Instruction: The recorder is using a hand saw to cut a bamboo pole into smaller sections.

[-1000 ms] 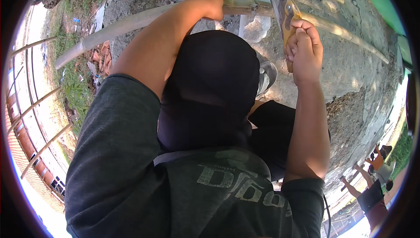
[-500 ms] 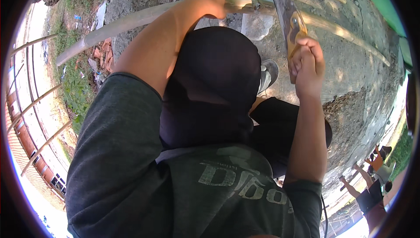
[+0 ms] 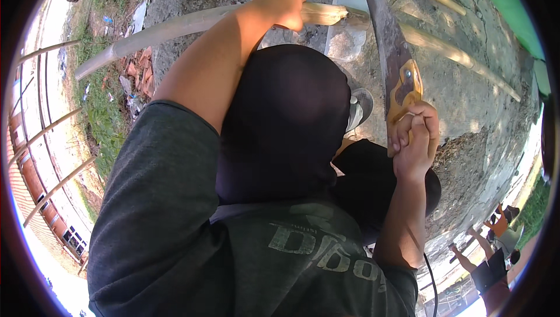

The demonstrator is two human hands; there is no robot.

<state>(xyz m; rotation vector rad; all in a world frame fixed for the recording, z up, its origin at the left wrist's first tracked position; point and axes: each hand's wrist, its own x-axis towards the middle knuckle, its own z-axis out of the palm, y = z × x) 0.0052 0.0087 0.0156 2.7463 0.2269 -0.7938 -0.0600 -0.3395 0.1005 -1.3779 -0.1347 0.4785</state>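
Head view: left hand [image 3: 283, 6] wrapped tight round a long pale bamboo pole [image 3: 175, 28], fingers closed on it near the cut end. Pole runs from lower left up toward top centre, resting across a light stone block [image 3: 344, 31] on cracked concrete ground [image 3: 466, 101]. Right hand [image 3: 415, 139] clenched round yellow wooden handle of a handsaw [image 3: 396, 54]; rusty blade points up and away, upper part reaching the pole just right of the left hand, exact contact not clear. Grey shoe [image 3: 360, 107] below the block, w/ dark trousers filling frame centre. More bamboo poles [image 3: 461, 57] lying beyond the blade. Other people [image 3: 496, 253] well apart at lower right, beside a green strip at the rim.

Risks, as judged: left-hand grip sits near the blade, so a jump or skid of the teeth on round, smooth bamboo could run onto the fingers. Pole could roll on the block if hold slackens, binding the blade. Bamboo prob. splinters near the end of the cut. Foot also under the saw line.
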